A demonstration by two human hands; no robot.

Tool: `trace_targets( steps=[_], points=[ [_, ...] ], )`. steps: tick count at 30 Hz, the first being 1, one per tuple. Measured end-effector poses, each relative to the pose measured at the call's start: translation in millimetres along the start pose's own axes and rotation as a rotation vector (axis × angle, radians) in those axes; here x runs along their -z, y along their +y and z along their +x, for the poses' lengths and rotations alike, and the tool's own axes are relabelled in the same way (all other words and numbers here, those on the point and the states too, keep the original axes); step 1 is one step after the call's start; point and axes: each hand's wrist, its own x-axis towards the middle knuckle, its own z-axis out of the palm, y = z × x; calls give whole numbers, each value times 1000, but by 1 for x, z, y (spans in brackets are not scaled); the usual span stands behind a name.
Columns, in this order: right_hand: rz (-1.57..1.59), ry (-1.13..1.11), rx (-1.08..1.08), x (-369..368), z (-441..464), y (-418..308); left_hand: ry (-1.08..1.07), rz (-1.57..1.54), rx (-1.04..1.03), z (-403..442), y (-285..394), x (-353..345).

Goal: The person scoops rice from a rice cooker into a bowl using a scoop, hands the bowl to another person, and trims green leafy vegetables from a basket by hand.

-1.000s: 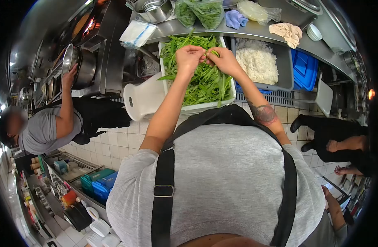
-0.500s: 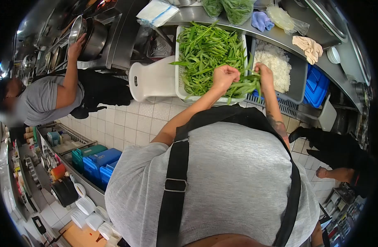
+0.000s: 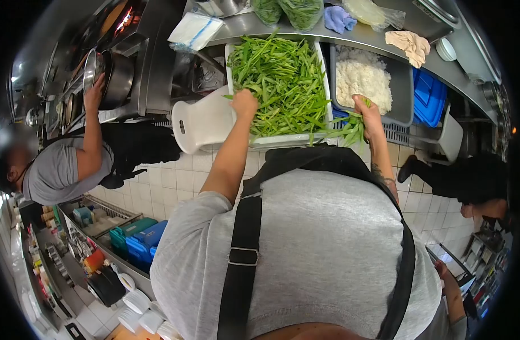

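Observation:
A white crate [image 3: 230,68] stands in front of me, heaped with long-leaved green vegetables [image 3: 280,79] that look like water spinach. My left hand [image 3: 244,103] is at the crate's left rim, fingers closed on greens; a leaf tip pokes out to its left. Just outside the right rim, my right hand [image 3: 371,118] grips a small bunch of leafy greens [image 3: 350,131], the leaves drooping leftward and down. Beyond that hand is a grey tub [image 3: 404,85] containing a white, shredded-looking heap [image 3: 362,85]; I cannot make out what it is.
A white stool [image 3: 195,122] adjoins the crate's left side. Blue lids [image 3: 429,96] lie right of the tub. The steel counter [image 3: 237,25] holds bagged greens [image 3: 299,12] and cloths [image 3: 408,46]. One co-worker [image 3: 62,161] handles a pan at left; another person's dark-clothed legs [image 3: 452,178] are at right.
My left hand has moved away from my right hand, leftward to the crate's left rim. My right hand has lowered slightly, keeping its greens. The whole view has shifted a little left.

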Motion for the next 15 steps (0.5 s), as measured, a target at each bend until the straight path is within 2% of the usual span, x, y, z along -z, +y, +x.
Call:
trace_targets(
  steps=[1,2,3,6,9,12,13,15],
  points=[
    [-19,54,17,-12,-3,-1,-83,-72,53,6,1,8],
    [-36,16,10,-15,-4,-2,-168,-141,108,9,1,16],
    [-51,-25,-1,-17,-4,-2,-110,-232,57,6,0,26],
    [-177,-63,-4,-34,-1,0,-217,-770,47,-1,1,65],
    [-335,-135,-22,-61,5,0,-56,-1123,-87,-21,10,83],
    [-492,-174,71,-97,16,7,-6,-1144,-1,-49,29,99],
    [-543,-206,145,-110,20,6,36,-1201,-3,-55,32,96],
    [-645,-267,292,-133,25,4,90,-1116,-11,-64,38,94]
  ],
)
